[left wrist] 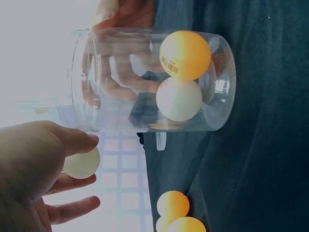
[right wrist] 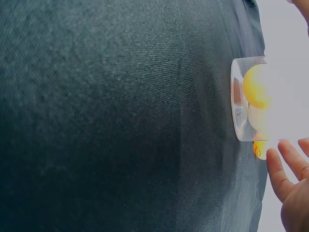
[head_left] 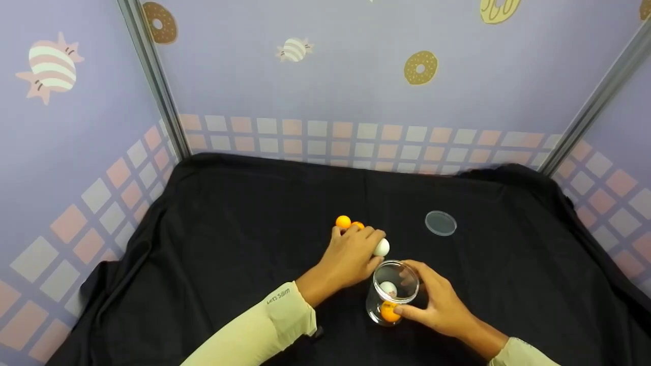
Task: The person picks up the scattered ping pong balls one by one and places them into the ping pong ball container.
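My left hand (head_left: 351,254) pinches a white ping-pong ball (head_left: 381,247) between thumb and fingers, close beside the mouth of a clear jar (head_left: 375,300). Around the jar's side curves my right hand (head_left: 441,300), thumb in front and fingers behind; they show through the clear wall in the left wrist view. Inside the upright jar lie an orange ping-pong ball (left wrist: 185,55) and a white ping-pong ball (left wrist: 179,99), low down near its base. Just past my left fingers, an orange ball (head_left: 343,222) rests on the cloth with another orange ball (head_left: 358,225) partly hidden by the hand.
A round clear lid (head_left: 441,223) lies flat on the black cloth (head_left: 264,203), beyond the jar and to the right. The cloth is wrinkled at its left side. Patterned walls (head_left: 315,91) stand around the table at the back and both sides.
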{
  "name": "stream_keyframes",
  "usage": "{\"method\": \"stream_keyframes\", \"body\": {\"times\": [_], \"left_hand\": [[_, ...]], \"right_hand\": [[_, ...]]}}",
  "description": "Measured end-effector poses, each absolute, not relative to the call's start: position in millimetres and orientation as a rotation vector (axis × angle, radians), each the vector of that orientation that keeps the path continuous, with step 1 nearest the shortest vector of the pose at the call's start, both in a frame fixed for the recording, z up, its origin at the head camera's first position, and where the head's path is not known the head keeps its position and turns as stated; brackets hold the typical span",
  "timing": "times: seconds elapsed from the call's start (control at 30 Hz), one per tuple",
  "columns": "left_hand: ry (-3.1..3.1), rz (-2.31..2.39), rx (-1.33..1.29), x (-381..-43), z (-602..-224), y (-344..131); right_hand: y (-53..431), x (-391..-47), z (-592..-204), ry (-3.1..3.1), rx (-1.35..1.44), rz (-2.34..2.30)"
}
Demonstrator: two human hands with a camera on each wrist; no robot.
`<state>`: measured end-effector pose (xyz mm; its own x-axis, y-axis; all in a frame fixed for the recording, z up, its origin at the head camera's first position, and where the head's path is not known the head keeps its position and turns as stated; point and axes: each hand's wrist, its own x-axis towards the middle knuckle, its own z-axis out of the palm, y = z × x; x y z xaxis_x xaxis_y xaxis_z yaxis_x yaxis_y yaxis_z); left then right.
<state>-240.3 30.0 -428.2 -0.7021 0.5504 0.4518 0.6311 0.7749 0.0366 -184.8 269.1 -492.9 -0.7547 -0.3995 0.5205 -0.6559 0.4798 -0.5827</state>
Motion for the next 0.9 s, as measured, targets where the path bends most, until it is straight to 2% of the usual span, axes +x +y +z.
{"method": "stream_keyframes", "body": {"times": [0.9], "left_hand": [[-2.414,-0.224,-0.945,-215,-413,31]], "right_hand": [[269,-184,-493,-2.416,0.901,1.141]]}}
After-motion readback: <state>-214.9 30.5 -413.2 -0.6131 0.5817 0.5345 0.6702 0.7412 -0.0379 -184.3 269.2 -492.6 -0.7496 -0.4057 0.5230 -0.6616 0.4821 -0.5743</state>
